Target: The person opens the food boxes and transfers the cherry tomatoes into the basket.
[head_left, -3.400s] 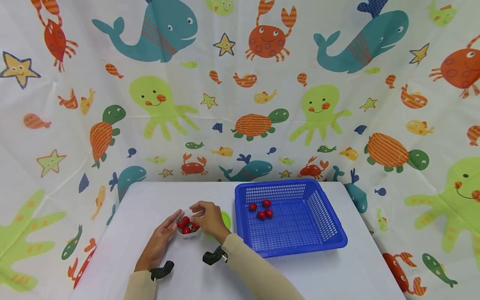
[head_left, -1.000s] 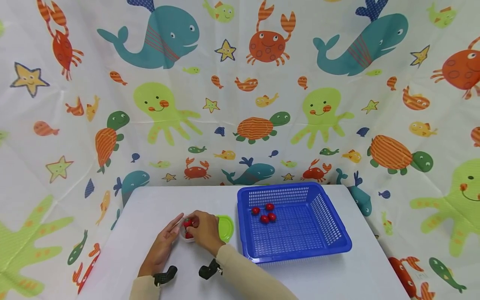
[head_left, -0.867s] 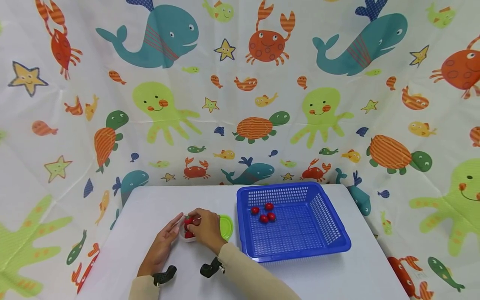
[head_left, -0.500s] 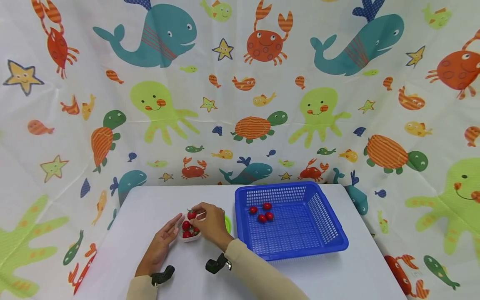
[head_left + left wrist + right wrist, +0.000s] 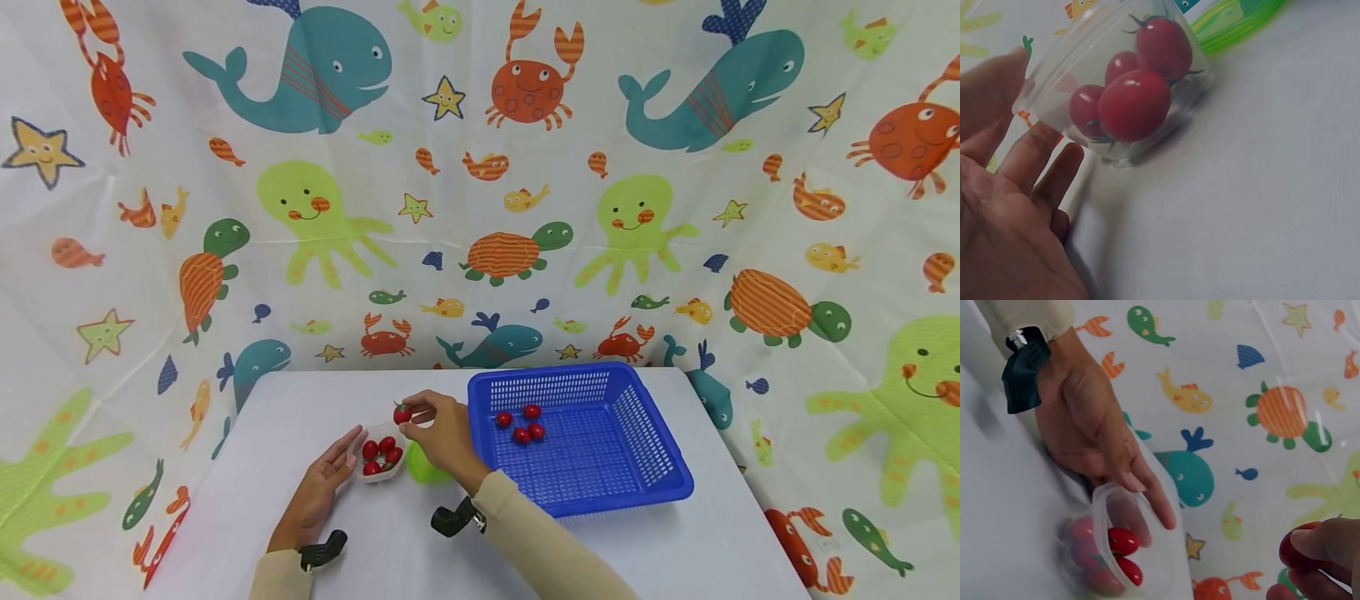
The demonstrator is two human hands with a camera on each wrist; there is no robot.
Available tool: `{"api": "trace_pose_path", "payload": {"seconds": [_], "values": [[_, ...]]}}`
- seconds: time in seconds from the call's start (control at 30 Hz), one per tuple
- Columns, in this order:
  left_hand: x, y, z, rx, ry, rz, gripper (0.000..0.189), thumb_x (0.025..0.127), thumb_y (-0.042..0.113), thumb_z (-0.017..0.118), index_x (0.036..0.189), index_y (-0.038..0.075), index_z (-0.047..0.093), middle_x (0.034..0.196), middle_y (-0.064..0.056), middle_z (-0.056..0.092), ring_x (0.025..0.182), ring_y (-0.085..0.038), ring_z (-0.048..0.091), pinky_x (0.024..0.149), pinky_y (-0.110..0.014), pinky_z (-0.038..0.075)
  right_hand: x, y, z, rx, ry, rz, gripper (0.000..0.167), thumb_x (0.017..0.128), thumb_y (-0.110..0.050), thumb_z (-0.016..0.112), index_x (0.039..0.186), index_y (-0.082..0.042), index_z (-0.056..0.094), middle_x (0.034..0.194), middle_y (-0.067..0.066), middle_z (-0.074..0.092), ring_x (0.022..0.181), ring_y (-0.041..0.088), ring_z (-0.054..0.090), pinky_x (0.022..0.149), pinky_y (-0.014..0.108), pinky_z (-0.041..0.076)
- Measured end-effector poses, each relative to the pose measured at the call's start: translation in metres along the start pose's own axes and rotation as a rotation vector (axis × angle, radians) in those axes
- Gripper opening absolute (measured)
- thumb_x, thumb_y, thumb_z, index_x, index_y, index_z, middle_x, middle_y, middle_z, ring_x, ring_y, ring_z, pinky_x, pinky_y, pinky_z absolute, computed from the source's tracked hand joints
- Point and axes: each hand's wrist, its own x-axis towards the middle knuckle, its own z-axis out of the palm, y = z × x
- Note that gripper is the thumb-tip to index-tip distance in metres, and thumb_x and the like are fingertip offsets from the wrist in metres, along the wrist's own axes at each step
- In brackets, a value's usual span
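Note:
My right hand (image 5: 450, 435) pinches a red cherry tomato (image 5: 402, 414) with a green stem between thumb and fingertips. It holds the tomato above the far right side of a small clear plastic tub (image 5: 379, 477). Several more cherry tomatoes (image 5: 1135, 106) lie in that tub. At the tub's left side is my left hand (image 5: 318, 486), its fingers fairly straight and the thumb (image 5: 1132, 481) at the rim. The left wrist view shows the palm facing the tub, with the other fingers against or behind its wall.
A green round lid (image 5: 427, 465) lies right of the tub, partly hidden by the right hand. Further right stands a blue perforated basket (image 5: 600, 454), with several red tomatoes (image 5: 532, 412) in its left part. A sea-animal curtain (image 5: 480, 192) hangs behind the white table (image 5: 405, 550).
My right hand has reached into the tub, taken a tomato and lifted it up and right, uncovering the tomatoes inside. My left hand has stayed at the tub's side.

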Motion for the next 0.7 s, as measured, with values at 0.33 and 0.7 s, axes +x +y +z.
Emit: {"api": "trace_pose_path", "payload": {"seconds": [0.33, 0.7], "values": [[-0.002, -0.001, -0.001, -0.016, -0.004, 0.009, 0.064, 0.109, 0.035, 0.06, 0.167, 0.027, 0.034, 0.177, -0.002, 0.028, 0.169, -0.028, 0.009, 0.132, -0.069, 0.004, 0.005, 0.004, -0.03, 0.068, 0.041, -0.036, 0.033, 0.094, -0.017, 0.083, 0.126, -0.021, 0.076, 0.116, 0.0, 0.079, 0.103, 0.017, 0.075, 0.087, 0.029, 0.066], [-0.001, -0.001, -0.001, -0.004, -0.008, 0.006, 0.064, 0.109, 0.036, 0.06, 0.167, 0.028, 0.034, 0.177, -0.001, 0.028, 0.169, -0.028, 0.01, 0.133, -0.068, 0.005, 0.006, 0.015, -0.065, 0.052, 0.076, -0.011, 0.034, 0.094, -0.016, 0.082, 0.128, -0.018, 0.075, 0.118, 0.002, 0.078, 0.105, 0.022, 0.073, 0.092, 0.039, 0.066]]}}
